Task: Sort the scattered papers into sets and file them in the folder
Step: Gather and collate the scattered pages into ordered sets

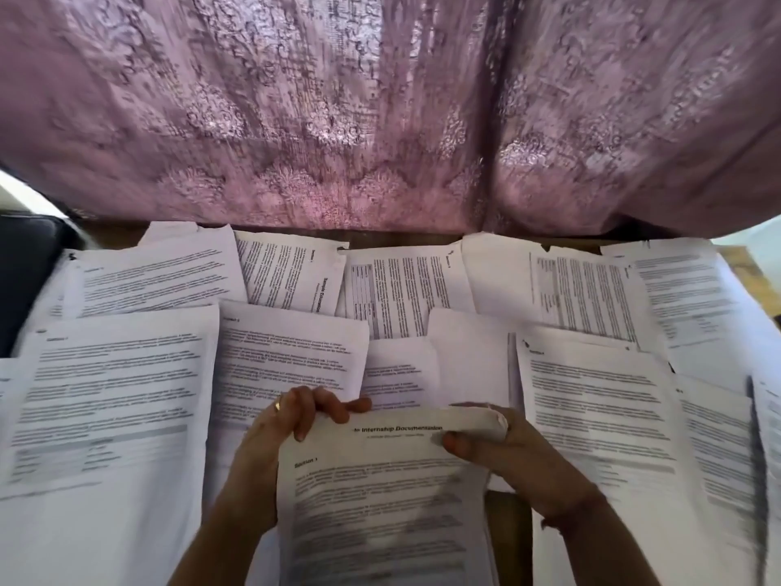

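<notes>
A pink patterned curtain was seen filling the far half of the view, hanging down to the far edge of a wooden table, of which only a narrow bare strip was exposed near the right hand. The table was covered almost wholly by scattered papers, white printed sheets laid overlapping in rough rows. In the far row, some sheets were turned sideways, among them one with a bold heading and one bearing a grey table. In the near row, a large sheet with a grey band was laid at the left, and further text pages were spread at the right. A dark object was partly visible at the far left edge, and what it was could not be told.

A held set of pages was raised near the centre, above the scattered sheets, with the heading "Internship Documentation" readable at its top and "Section" lower at its left. Its top right corner was curled over. The left hand was closed on the top left edge of the set, fingers curled over the front, with a ring worn on one finger. The right hand was closed on the curled top right corner, which was pinched between thumb and fingers.
</notes>
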A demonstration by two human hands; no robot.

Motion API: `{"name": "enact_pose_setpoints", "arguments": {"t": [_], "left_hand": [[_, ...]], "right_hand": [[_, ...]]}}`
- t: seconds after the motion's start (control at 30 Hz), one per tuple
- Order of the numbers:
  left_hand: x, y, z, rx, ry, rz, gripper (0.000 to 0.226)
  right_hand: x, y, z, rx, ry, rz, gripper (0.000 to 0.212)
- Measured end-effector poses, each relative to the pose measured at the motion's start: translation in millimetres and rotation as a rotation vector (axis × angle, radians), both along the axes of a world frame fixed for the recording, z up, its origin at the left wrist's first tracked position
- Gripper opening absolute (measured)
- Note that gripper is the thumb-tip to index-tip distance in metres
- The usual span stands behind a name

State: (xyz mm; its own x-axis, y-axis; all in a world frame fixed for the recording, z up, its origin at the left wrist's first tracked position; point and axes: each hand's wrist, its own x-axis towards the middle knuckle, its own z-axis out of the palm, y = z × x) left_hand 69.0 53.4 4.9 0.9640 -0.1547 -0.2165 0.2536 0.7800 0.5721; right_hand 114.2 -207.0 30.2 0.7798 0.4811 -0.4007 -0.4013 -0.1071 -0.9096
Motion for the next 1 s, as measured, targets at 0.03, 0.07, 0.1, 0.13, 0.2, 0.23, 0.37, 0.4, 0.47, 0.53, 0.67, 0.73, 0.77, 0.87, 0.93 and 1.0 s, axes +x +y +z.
{"name": "enact_pose_setpoints", "arguments": {"t": [0.03,0.07,0.1,0.13,0.2,0.23,0.37,0.4,0.47,0.53,0.67,0.73,0.77,0.87,0.93,1.0], "left_hand": [[1.0,0.7,-1.9,0.084,0.005,0.019,0.036],[2.0,0.9,-3.2,0.121,0.008,0.023,0.036],[3.4,0.2,-4.5,0.158,0.018,0.020,0.036],[4.8,0.1,-5.4,0.202,0.045,0.020,0.036],[7.7,-1.3,-5.4,0.292,0.114,0.037,0.034],[7.2,-1.3,-5.3,0.317,0.140,0.045,0.031],[2.8,1.2,-2.9,0.391,0.114,-0.012,0.028],[0.9,2.1,-1.8,0.449,0.110,-0.022,0.036],[-4.3,2.8,-1.5,0.558,0.138,-0.010,0.054],[-12.8,1.3,-2.2,0.617,0.187,0.001,0.059],[-39.5,-7.1,-8.4,0.736,0.326,0.084,0.037],[-52.4,-12.6,-11.2,0.789,0.352,0.101,0.028],[-58.3,-15.4,-10.8,0.818,0.345,0.115,0.024],[-68.9,-22.8,-6.3,0.946,0.300,0.186,0.019],[-72.4,-27.9,0.2,1.010,0.267,0.230,0.013],[-76.3,-33.4,11.8,1.051,0.207,0.263,0.012]], "right_hand": [[7.7,-0.1,1.5,0.007,-0.019,-0.001,0.030],[15.7,-0.3,3.2,0.023,-0.038,-0.009,0.032],[25.9,0.4,4.9,0.040,-0.057,-0.028,0.033],[37.7,1.7,6.0,0.037,-0.072,-0.072,0.034],[64.9,6.3,6.5,-0.073,-0.094,-0.235,0.030],[78.7,9.4,5.7,-0.198,-0.135,-0.327,0.026],[127.8,16.7,-7.1,-0.727,-0.293,-0.414,0.044],[136.5,18.6,-10.6,-0.778,-0.291,-0.400,0.051],[150.3,22.6,-17.6,-0.837,-0.288,-0.386,0.060],[159.8,26.3,-21.6,-0.876,-0.291,-0.386,0.063],[169.5,29.6,-23.9,-0.876,-0.310,-0.321,0.051],[170.1,29.8,-20.0,-0.859,-0.390,-0.276,0.033],[169.2,29.9,-15.7,-0.859,-0.439,-0.275,0.027],[166.1,26.8,3.2,-0.803,-0.534,-0.365,0.019],[164.1,22.1,20.7,-0.732,-0.594,-0.430,0.019],[159.9,16.9,42.0,-0.695,-0.704,-0.469,0.015]]}}
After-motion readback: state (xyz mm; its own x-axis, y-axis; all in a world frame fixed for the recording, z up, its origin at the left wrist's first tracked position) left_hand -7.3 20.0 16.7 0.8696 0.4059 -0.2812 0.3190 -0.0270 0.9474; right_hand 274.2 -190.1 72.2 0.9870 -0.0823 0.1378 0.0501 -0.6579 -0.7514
